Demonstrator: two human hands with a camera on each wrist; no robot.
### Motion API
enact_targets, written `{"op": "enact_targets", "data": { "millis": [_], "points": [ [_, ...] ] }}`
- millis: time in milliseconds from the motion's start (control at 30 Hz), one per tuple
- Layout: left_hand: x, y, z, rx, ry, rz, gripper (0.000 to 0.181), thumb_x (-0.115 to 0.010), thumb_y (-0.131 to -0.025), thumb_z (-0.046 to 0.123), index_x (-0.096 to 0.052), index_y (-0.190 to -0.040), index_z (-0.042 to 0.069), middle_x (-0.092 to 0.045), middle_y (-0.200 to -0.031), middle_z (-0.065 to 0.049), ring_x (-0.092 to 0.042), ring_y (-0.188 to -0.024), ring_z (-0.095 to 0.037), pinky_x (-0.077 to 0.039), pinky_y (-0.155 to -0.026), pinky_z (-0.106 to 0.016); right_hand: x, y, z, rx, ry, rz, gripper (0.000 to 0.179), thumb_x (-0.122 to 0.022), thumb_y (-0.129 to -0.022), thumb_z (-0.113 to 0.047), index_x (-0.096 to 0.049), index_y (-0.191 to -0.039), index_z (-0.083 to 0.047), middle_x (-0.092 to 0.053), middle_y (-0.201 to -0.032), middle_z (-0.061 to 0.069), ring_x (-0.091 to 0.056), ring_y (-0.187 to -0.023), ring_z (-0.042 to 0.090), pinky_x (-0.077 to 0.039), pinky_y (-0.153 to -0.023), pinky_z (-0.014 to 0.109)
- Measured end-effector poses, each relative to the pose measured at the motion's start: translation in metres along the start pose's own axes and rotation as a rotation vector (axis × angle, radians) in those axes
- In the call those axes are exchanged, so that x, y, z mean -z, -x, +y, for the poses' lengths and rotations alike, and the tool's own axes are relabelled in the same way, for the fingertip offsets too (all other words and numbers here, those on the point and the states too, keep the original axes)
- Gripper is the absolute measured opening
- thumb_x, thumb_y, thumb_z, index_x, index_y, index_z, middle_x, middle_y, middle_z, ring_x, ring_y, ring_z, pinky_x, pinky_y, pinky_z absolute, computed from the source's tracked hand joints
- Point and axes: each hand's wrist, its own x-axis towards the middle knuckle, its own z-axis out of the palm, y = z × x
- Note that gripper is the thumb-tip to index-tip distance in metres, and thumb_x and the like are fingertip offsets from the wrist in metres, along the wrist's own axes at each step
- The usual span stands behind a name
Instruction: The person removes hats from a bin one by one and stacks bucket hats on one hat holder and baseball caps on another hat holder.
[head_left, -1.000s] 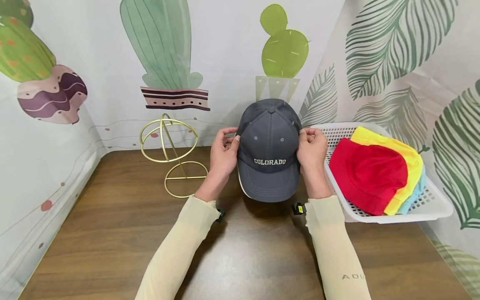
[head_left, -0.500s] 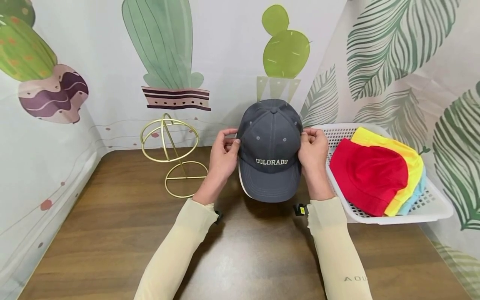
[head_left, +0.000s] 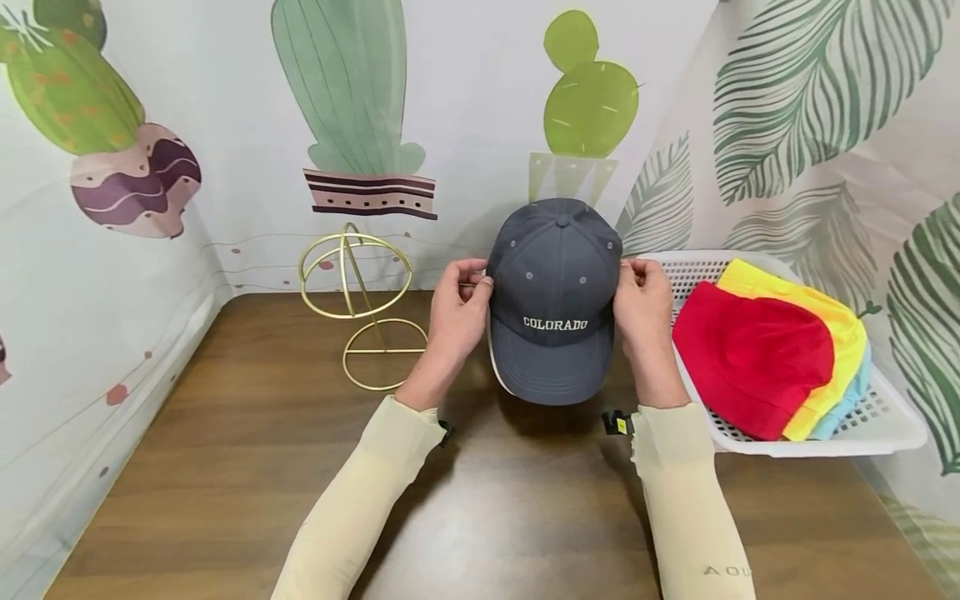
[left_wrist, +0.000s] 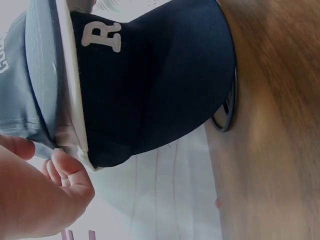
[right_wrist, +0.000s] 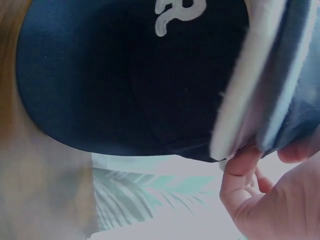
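A dark grey cap (head_left: 558,283) with COLORADO on its front faces me, brim down. My left hand (head_left: 461,308) pinches its left edge between thumb and fingers. At the opposite edge, my right hand (head_left: 647,312) pinches it the same way. Both wrist views show a layer with a white brim edge (left_wrist: 74,85) right under the grey brim. Below that is a navy cap (left_wrist: 175,75) bearing a white letter R. A dark wire ring (left_wrist: 230,107) shows at the table behind the navy brim. In the head view the grey cap hides most of these lower layers.
Left of the caps stands a gold wire hat stand (head_left: 360,312) with nothing on it. A white basket (head_left: 892,429) at the right holds a red hat (head_left: 753,358), a yellow hat (head_left: 843,333) and something light blue (head_left: 847,400). Patterned cloth hangs behind the wooden table (head_left: 247,467).
The head view has turned slightly left, so everything sits further right in it. Both hands keep their grip on the grey cap, which has hardly moved relative to the gold stand.
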Motion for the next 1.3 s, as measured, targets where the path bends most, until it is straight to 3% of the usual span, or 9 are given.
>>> {"op": "enact_targets", "data": {
  "millis": [400, 533, 700, 900, 1033, 1300],
  "points": [
    [0.002, 0.015, 0.017, -0.192, -0.083, 0.006, 0.021, -0.066, -0.1, 0.009, -0.063, -0.12, 0.003, -0.059, -0.106, -0.01, -0.06, -0.088, -0.02, -0.046, -0.073, -0.026, 0.015, 0.008, -0.013, 0.042, 0.179, -0.006, 0.046, -0.047, -0.111, -0.035, -0.064, -0.134, 0.001, -0.064, -0.124, 0.021, -0.059, -0.114, 0.035, -0.045, -0.094, 0.039],
    [0.002, 0.02, 0.022, -0.268, -0.112, 0.01, 0.021, -0.067, -0.098, 0.01, -0.063, -0.118, 0.004, -0.058, -0.107, -0.01, -0.061, -0.086, -0.02, -0.047, -0.072, -0.027, 0.02, 0.011, -0.017, 0.045, 0.181, 0.011, 0.048, -0.046, -0.11, -0.037, -0.063, -0.134, 0.0, -0.063, -0.124, 0.018, -0.057, -0.108, 0.027, -0.044, -0.092, 0.035],
    [0.002, 0.03, 0.031, -0.348, -0.151, 0.001, 0.024, -0.068, -0.096, 0.012, -0.063, -0.118, 0.006, -0.059, -0.107, -0.008, -0.06, -0.087, -0.019, -0.049, -0.071, -0.03, 0.025, 0.015, -0.023, 0.042, 0.142, 0.035, 0.044, -0.051, -0.109, -0.037, -0.064, -0.133, -0.002, -0.06, -0.112, 0.004, -0.051, -0.093, 0.009, -0.042, -0.082, 0.025],
    [0.0, 0.044, 0.044, -0.442, -0.199, 0.023, 0.025, -0.069, -0.093, 0.012, -0.063, -0.117, 0.009, -0.059, -0.106, -0.005, -0.059, -0.091, -0.018, -0.053, -0.079, -0.035, 0.033, 0.023, -0.031, 0.064, 0.08, 0.041, 0.041, -0.056, -0.107, -0.036, -0.064, -0.131, -0.004, -0.055, -0.101, -0.009, -0.056, -0.083, 0.004, -0.045, -0.074, 0.024],
    [-0.001, 0.051, 0.049, -0.524, -0.223, -0.024, 0.023, -0.068, -0.093, 0.012, -0.063, -0.116, 0.009, -0.058, -0.106, -0.005, -0.059, -0.094, -0.017, -0.053, -0.088, -0.033, 0.039, 0.027, -0.036, 0.097, 0.048, 0.049, 0.033, -0.058, -0.107, -0.033, -0.065, -0.124, -0.007, -0.057, -0.097, -0.01, -0.059, -0.08, 0.005, -0.045, -0.073, 0.025],
    [-0.005, 0.064, 0.06, -0.651, -0.243, -0.144, 0.025, -0.067, -0.091, 0.008, -0.063, -0.116, 0.007, -0.058, -0.107, -0.002, -0.056, -0.098, -0.012, -0.049, -0.091, -0.021, 0.047, 0.034, -0.046, 0.176, -0.005, 0.063, 0.031, -0.058, -0.107, -0.028, -0.068, -0.128, -0.007, -0.061, -0.098, -0.011, -0.062, -0.083, 0.006, -0.047, -0.075, 0.024]
  ]
}}
